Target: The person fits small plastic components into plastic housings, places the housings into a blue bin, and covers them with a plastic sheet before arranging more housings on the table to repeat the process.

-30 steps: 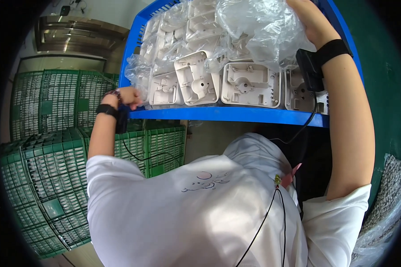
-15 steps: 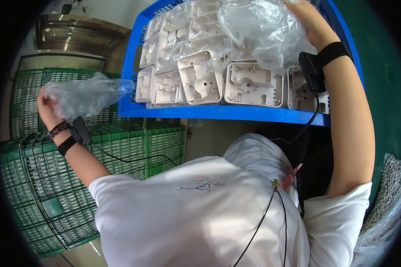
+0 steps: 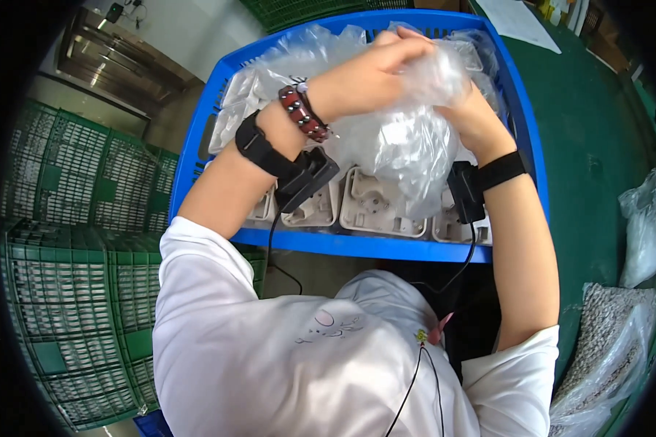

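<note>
Both my hands meet over the blue crate (image 3: 357,246), among crumpled clear plastic bags (image 3: 408,149). My left hand (image 3: 375,76) reaches across from the left, its fingers closed on a bunched, motion-blurred part of the plastic. On the other side of that bunch, my right hand (image 3: 477,120) grips the plastic too, its fingertips hidden behind it. Beneath the bags, white moulded plastic housings (image 3: 375,204) with open tops sit in rows in the crate. How many bags are in my hands, I cannot tell.
Green mesh crates (image 3: 65,313) packed with white items are stacked at the left. A green tabletop (image 3: 576,131) runs along the right, with a white sheet (image 3: 519,23), a clear bag of white material (image 3: 641,240) and a bag of grey granules (image 3: 605,342) on it.
My left hand has swung from the far left, with its plastic bag, to meet my right hand over the crate. The view has shifted, showing more of the green table.
</note>
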Available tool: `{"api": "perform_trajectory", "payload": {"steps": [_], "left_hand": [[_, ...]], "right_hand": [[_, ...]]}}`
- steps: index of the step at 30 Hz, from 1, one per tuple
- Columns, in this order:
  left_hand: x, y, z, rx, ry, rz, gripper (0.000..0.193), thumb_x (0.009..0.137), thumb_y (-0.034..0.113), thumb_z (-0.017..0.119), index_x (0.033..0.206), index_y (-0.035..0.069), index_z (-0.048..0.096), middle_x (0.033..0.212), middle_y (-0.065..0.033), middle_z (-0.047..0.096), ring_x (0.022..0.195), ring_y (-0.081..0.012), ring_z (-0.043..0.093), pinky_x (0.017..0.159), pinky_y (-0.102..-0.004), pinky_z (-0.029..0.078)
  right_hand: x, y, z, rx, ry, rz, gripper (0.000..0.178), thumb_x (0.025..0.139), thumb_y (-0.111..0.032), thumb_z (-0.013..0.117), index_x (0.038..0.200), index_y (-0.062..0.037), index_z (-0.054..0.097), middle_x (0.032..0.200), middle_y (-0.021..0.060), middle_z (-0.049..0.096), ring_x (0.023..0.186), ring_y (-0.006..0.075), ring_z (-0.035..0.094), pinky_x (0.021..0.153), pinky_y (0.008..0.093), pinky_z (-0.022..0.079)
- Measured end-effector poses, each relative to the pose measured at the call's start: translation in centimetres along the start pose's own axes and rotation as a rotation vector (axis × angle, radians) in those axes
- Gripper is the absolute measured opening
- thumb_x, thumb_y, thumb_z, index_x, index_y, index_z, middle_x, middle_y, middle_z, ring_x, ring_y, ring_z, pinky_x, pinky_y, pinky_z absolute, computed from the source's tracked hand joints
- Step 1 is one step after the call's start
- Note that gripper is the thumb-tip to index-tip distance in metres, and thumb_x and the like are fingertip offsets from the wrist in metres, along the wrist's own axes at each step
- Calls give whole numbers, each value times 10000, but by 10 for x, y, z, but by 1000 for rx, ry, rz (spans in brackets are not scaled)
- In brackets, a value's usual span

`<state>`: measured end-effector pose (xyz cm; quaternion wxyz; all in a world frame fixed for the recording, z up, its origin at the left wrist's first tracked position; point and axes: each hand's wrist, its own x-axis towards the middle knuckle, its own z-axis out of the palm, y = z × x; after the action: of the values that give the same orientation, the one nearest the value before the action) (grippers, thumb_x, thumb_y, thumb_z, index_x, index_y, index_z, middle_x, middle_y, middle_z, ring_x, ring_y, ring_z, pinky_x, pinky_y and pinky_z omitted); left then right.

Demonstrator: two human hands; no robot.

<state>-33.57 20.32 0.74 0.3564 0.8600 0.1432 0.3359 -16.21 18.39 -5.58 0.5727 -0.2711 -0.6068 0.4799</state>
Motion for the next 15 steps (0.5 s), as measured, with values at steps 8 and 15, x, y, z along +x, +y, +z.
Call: {"api": "perform_trajectory", "payload": {"steps": [8, 15], "left_hand": [[-52, -3, -104, 1043, 102, -515, 180, 872, 192, 511, 892, 26, 575, 758, -43, 614, 709, -125, 573, 660, -243, 445], [-244, -66, -191, 674, -298, -1202, 159, 794, 115, 581, 931, 38, 605, 833, -66, 651, 786, -146, 596, 725, -287, 469]], "right_hand": [[9, 17, -45, 86, 570, 115, 319, 803, -103, 548, 1092, 26, 515, 1052, 111, 569, 952, 196, 549, 830, 292, 424], [9, 35, -44, 110, 564, 217, 331, 806, -115, 547, 1096, 39, 507, 1008, 106, 581, 908, 197, 555, 779, 298, 434]]}}
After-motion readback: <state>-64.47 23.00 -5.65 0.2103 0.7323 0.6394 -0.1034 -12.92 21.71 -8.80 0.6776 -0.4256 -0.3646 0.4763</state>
